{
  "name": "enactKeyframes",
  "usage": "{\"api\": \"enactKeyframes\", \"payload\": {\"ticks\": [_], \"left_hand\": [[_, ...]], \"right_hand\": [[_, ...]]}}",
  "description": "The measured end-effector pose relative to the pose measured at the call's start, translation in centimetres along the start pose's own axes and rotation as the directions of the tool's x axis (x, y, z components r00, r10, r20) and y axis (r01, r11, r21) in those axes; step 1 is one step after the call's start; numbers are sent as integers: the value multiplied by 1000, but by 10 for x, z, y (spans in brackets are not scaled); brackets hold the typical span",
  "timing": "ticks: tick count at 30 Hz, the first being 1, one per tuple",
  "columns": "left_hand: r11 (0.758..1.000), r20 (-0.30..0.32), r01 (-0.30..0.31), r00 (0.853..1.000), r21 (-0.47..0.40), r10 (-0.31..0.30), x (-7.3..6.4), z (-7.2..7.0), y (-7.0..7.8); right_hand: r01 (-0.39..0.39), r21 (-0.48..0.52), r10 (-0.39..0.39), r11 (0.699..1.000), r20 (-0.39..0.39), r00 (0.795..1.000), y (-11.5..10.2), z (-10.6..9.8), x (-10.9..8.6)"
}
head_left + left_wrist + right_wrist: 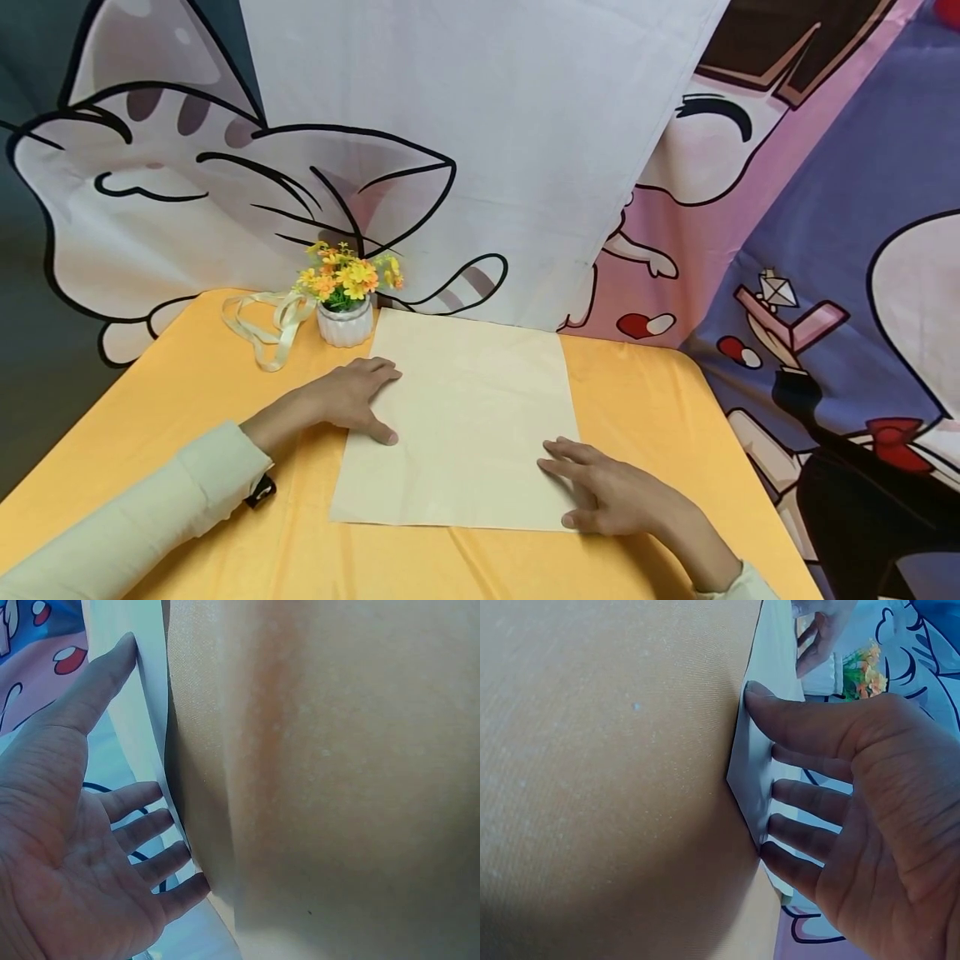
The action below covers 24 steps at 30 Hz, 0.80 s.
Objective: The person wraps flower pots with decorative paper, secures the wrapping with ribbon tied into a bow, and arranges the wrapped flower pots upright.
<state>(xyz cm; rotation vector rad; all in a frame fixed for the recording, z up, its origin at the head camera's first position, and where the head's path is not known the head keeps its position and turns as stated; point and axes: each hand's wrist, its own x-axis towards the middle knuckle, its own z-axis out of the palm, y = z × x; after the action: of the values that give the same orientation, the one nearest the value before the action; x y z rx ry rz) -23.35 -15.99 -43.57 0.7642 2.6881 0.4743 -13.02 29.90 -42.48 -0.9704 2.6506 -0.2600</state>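
A cream sheet of paper [465, 417] lies flat on the yellow-orange cloth of the table. On its left edge rests my left hand [348, 396], fingers spread and thumb on the paper. My right hand [611, 492] touches the lower right corner with its fingertips, the fingers loosely extended. In the left wrist view the fingertips of the left hand [82, 847] meet the paper's edge. The right wrist view has the right hand [885, 817] with thumb and fingers on the sheet near a corner. Neither hand grips anything.
A white pot of yellow and orange artificial flowers [345, 321] stands by the sheet's upper left corner. Beside it lies a loose pale ribbon [262, 329]. Printed cartoon curtains [487, 167] hang behind the yellow-orange tablecloth [637, 400].
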Motion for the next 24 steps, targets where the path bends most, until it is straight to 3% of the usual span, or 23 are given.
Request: {"api": "enactKeyframes", "payload": {"ticks": [9, 16, 24], "left_hand": [[1000, -1, -8, 1000, 4, 8, 0, -1, -1], [999, 2, -20, 1000, -25, 20, -1, 1, -5], [991, -4, -17, 1000, -133, 16, 3, -1, -13]], "right_hand": [[25, 10, -25, 1000, -15, 1000, 2, 1, -1], [-5, 35, 4, 999, 5, 1000, 2, 3, -2], [-13, 31, 13, 999, 8, 1000, 0, 3, -1]]}}
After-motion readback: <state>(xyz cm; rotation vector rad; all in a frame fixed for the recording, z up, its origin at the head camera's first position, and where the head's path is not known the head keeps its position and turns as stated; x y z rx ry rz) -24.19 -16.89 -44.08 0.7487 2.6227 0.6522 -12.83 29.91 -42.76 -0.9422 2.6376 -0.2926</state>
